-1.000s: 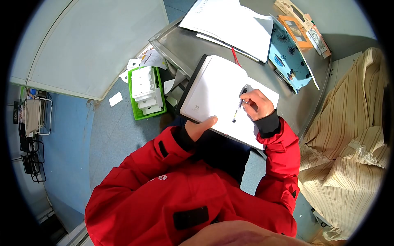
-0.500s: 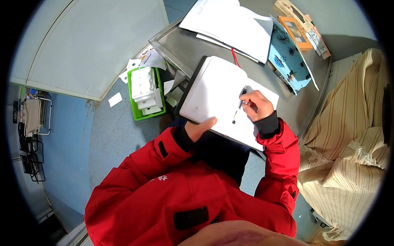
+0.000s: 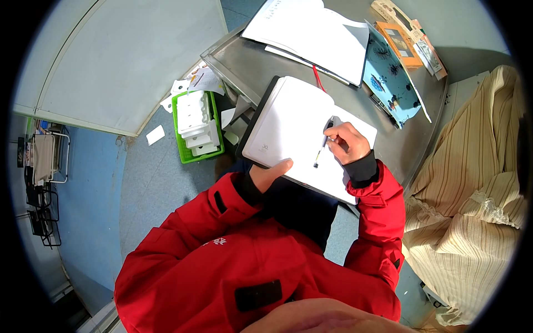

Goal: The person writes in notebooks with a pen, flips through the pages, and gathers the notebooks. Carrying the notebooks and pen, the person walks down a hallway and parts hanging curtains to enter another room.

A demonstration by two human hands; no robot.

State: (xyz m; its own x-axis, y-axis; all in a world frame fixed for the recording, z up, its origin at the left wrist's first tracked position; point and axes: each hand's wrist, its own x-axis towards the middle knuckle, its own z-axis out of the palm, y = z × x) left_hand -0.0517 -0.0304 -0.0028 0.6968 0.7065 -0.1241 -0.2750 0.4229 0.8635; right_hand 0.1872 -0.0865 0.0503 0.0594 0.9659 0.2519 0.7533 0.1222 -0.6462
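Note:
An open notebook (image 3: 294, 122) with white pages and a black cover lies tilted at the near edge of the metal table. My left hand (image 3: 269, 175) grips its lower edge, with the thumb on the page and the fingers hidden underneath. Over the right-hand page, my right hand (image 3: 348, 143) is closed around a pen (image 3: 326, 139). The pen has a dark grip and a clear barrel, and one end points down toward me. A red ribbon (image 3: 318, 77) sticks out past the notebook's top edge.
Beyond it on the metal table (image 3: 236, 61) lies another open book (image 3: 311, 36). A light-blue board (image 3: 388, 75) with dark figures leans near an orange box (image 3: 400, 43). A green basket (image 3: 183, 155) with white pieces stands on the floor at left. Striped cloth (image 3: 472, 166) hangs at right.

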